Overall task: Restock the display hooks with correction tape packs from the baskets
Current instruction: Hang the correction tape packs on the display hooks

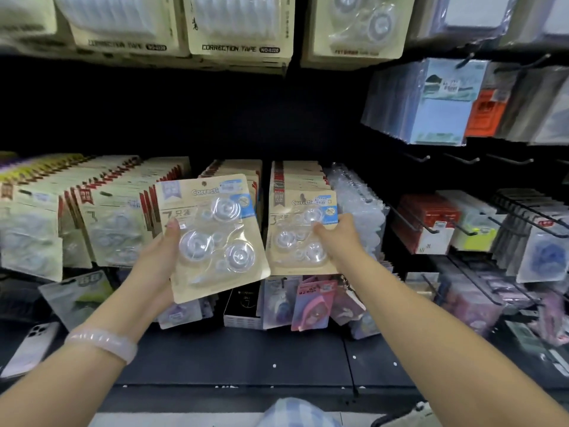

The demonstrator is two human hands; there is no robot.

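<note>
My left hand (160, 260) grips a beige correction tape pack (215, 238) by its left edge, thumb on the front, and holds it tilted in front of the shelf. My right hand (335, 238) holds a second, similar pack (295, 238) by its right side; this pack is at the front of a row of packs on a display hook (297, 177). Whether it hangs on the hook I cannot tell. More rows of correction tape packs (101, 211) hang to the left. No basket is in view.
Larger correction tape packs (237, 29) hang on the row above. Bare hooks (462, 160) stick out at the right, above red and yellow stationery packs (431, 223). Small colourful packs (311, 303) hang below. A white phone (34, 349) lies on the dark ledge at the lower left.
</note>
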